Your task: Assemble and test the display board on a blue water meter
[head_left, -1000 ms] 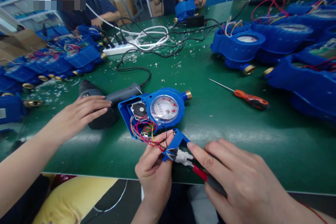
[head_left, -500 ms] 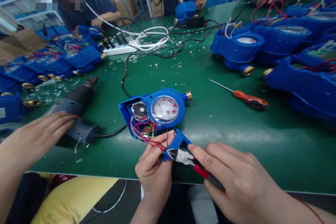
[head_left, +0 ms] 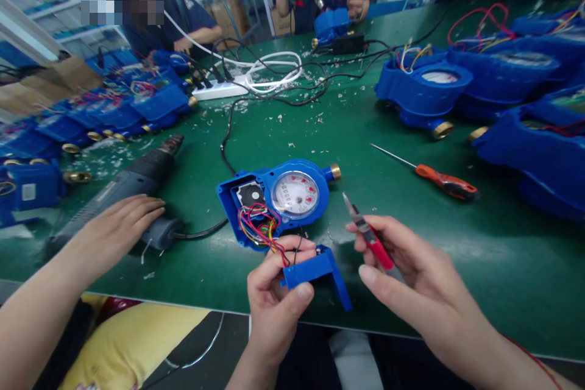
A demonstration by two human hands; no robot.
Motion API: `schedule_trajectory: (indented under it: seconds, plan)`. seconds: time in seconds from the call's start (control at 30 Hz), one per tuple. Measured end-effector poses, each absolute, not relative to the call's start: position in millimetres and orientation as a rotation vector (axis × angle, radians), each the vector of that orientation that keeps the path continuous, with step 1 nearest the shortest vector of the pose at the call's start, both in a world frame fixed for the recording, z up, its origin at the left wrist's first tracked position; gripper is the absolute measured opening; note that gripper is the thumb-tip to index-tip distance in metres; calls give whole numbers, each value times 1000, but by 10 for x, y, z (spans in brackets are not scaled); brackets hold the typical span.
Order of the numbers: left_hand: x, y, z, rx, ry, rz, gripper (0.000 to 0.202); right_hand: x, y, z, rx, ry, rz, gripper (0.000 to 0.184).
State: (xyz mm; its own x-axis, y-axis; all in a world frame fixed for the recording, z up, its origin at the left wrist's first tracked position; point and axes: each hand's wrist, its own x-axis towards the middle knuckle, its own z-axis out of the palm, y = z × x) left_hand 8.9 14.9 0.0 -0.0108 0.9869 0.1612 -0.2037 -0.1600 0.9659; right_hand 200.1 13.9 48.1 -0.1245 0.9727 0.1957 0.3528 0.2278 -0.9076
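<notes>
My left hand (head_left: pixel 278 295) pinches a blue plastic bracket-like part (head_left: pixel 311 271) between thumb and fingers. Red, yellow and black wires (head_left: pixel 256 222) run from it into the open compartment of a blue water meter (head_left: pixel 299 192). The meter lies on the table just beyond that hand, its round dial facing up and a brass fitting at its right end. In my right hand (head_left: pixel 411 274) is a pair of diagonal cutters (head_left: pixel 372 241) with red grips, jaws pointing up and left, apart from the blue part. Whether its jaws are closed is hard to see.
An orange-handled screwdriver (head_left: pixel 445 181) lies right of the meter. At left, a co-worker's hand (head_left: pixel 121 225) rests on a grey heat gun (head_left: pixel 137 177). More blue meters (head_left: pixel 420 88) stand on both sides. A power strip (head_left: pixel 222 88) with tangled cables sits further back, near other people.
The cutters have come off the blue part and moved up and right, turning upward. The blue part has tilted in my left hand. The co-worker's hand has shifted along the heat gun.
</notes>
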Motion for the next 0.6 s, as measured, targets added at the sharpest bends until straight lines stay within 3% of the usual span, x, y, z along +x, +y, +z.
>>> schedule_trajectory:
  seconds: [0.2, 0.6]
  plan:
    - [195, 133, 101, 979, 947, 1424, 22, 1798, 132, 464, -1130, -1551, 1376, 20]
    - [325, 104, 406, 692, 1121, 1370, 27, 1592, 141, 443, -1119, -1635, 906, 33]
